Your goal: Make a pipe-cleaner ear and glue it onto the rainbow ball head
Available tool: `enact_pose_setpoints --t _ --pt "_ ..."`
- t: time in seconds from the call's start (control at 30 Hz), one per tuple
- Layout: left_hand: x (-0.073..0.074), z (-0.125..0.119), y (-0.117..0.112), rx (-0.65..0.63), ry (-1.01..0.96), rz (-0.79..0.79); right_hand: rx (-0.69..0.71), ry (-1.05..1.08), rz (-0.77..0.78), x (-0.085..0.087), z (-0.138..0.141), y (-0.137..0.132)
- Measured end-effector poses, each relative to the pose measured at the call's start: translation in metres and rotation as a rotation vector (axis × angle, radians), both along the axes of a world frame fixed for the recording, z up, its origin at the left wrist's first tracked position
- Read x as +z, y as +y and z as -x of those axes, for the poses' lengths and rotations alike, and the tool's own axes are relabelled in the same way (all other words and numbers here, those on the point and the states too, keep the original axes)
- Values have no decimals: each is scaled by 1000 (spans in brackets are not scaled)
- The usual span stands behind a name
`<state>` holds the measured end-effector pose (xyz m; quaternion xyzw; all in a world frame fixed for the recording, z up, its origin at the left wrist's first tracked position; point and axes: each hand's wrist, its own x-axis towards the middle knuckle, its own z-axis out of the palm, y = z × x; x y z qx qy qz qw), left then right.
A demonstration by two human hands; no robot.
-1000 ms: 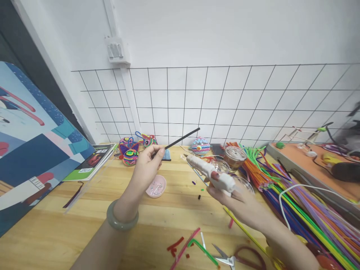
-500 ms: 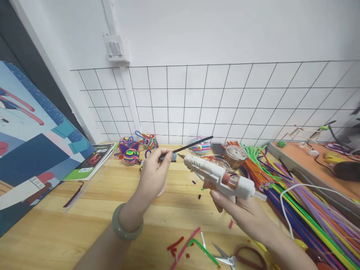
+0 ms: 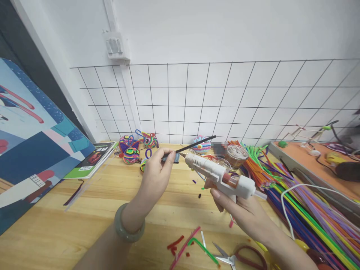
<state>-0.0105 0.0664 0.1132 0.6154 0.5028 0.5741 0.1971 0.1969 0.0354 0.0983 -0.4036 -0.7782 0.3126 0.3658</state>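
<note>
My left hand [image 3: 157, 172], with a green bangle [image 3: 129, 225] at the wrist, pinches a black pipe cleaner [image 3: 197, 143] that slants up to the right. In my right hand [image 3: 239, 210] is a white hot glue gun [image 3: 216, 174], gripped by its handle, with a clear glue stick poking out of its rear end. The gun's nozzle points left and sits close to the pipe cleaner beside my left fingertips; I cannot tell whether they touch. Below the hands lie scissors [image 3: 229, 259], a green pipe cleaner piece [image 3: 206, 252] and red scraps [image 3: 174, 243].
Colourful wrapped ornaments [image 3: 131, 154] and a striped one [image 3: 201, 144] stand along the wall. Bundled pipe cleaners [image 3: 306, 213] cover the right side, with a white cord [image 3: 284, 210] across them. A clear tub [image 3: 237, 154] stands behind the gun. Books [image 3: 90, 161] lie at left.
My left hand has shifted slightly right, and the black pipe cleaner's free end has moved a little right with it. The glue gun has barely moved.
</note>
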Motion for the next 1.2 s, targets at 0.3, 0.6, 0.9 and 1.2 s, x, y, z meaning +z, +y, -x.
enact_pose_setpoints --t 0.3,0.6,0.9,1.2 --pt "0 0 1 -5 -15 -13 8 1 -25 0 1 2" --pt "1 0 1 -6 14 -15 5 -10 -14 1 2 1" --pt "-1 1 1 19 58 -27 7 7 -11 0 1 1" --pt "0 1 1 19 72 -22 -3 3 -37 1 2 1"
